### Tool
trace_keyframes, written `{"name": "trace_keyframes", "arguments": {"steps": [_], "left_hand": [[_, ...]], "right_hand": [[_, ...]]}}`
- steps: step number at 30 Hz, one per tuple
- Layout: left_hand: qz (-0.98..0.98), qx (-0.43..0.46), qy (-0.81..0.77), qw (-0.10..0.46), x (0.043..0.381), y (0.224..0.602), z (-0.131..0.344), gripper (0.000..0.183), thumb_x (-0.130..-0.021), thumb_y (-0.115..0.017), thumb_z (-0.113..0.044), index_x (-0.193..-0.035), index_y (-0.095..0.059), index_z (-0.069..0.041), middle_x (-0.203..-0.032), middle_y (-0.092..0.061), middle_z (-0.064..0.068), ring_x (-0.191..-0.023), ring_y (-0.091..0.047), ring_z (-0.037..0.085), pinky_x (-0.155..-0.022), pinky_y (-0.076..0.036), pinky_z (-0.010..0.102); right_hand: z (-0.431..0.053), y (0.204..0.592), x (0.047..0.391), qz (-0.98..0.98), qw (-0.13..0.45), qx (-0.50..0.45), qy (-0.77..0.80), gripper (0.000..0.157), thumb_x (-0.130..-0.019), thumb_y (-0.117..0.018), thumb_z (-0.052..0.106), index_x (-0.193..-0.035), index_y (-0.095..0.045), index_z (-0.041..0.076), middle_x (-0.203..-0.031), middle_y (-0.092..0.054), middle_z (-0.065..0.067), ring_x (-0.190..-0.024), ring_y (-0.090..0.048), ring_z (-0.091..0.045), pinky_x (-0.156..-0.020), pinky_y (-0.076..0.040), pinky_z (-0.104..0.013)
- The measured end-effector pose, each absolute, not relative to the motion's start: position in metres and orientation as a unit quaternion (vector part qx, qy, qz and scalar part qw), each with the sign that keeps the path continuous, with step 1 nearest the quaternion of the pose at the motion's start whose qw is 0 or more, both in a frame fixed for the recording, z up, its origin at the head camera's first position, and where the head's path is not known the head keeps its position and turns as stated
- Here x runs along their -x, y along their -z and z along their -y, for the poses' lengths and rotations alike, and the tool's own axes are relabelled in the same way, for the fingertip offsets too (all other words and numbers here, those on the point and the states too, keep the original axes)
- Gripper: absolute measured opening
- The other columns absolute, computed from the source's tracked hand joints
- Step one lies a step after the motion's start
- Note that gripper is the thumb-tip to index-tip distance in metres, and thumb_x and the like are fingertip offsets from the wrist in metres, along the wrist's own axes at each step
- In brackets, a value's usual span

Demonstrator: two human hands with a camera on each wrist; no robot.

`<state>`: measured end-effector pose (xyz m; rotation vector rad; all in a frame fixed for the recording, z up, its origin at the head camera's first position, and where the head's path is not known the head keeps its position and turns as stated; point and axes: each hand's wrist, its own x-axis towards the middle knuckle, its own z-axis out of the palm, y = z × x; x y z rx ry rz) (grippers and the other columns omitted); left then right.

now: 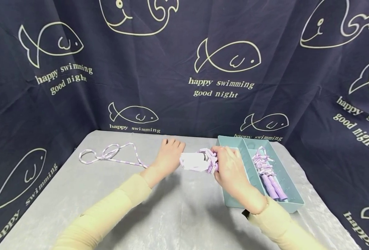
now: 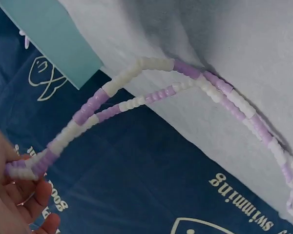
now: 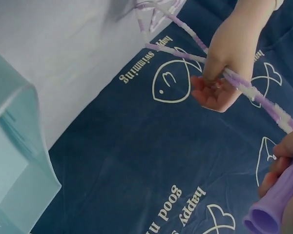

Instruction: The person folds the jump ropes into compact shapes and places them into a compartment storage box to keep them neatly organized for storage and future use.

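Observation:
My left hand point(image 1: 170, 154) pinches the doubled, beaded purple-and-white jump rope point(image 2: 161, 64). In the head view the rope's loose end trails left over the table in loops. My right hand point(image 1: 231, 166) grips the rope's purple handles point(image 3: 278, 204), their hollow ends showing in the right wrist view. Several turns of beads point(image 1: 212, 161) bunch beside the right fingers, and a length of rope runs between the hands. A bright white patch covers part of this stretch in the head view.
A teal divided tray point(image 1: 292, 205) stands on the right, under and beside my right forearm. Its right compartment holds another bundled jump rope point(image 1: 270, 177) with purple handles. The grey-covered table point(image 1: 178, 222) ends at a dark blue curtain point(image 1: 172, 86) printed with fish.

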<state>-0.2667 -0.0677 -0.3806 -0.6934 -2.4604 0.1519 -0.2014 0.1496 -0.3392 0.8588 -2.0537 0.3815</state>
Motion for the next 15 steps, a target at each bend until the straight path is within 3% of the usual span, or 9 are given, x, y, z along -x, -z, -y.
{"name": "trace_keyframes", "arguments": {"steps": [4,15], "left_hand": [[0.932,0.237,-0.065,0.268,0.267,0.385,0.076,0.033,-0.070,-0.072,-0.014,-0.099,-0.056,-0.011,-0.087,-0.059,0.003,-0.084,-0.046,0.021,-0.076,-0.033,0.038],[0.920,0.292,-0.083,0.248,0.248,0.405,0.086,0.032,-0.063,-0.076,-0.014,-0.092,-0.062,-0.014,-0.082,-0.060,0.000,-0.077,-0.046,0.019,-0.074,-0.033,0.038]], "right_hand": [[-0.151,0.335,0.200,0.819,0.442,-0.325,-0.167,0.052,-0.054,-0.053,-0.012,-0.105,-0.050,-0.003,-0.086,-0.059,-0.014,-0.074,-0.053,-0.031,-0.070,-0.035,-0.043],[-0.164,0.316,0.209,0.819,0.485,-0.255,-0.171,0.044,-0.062,-0.059,-0.011,-0.105,-0.048,-0.005,-0.085,-0.062,-0.020,-0.076,-0.053,-0.037,-0.065,-0.033,-0.047]]}}
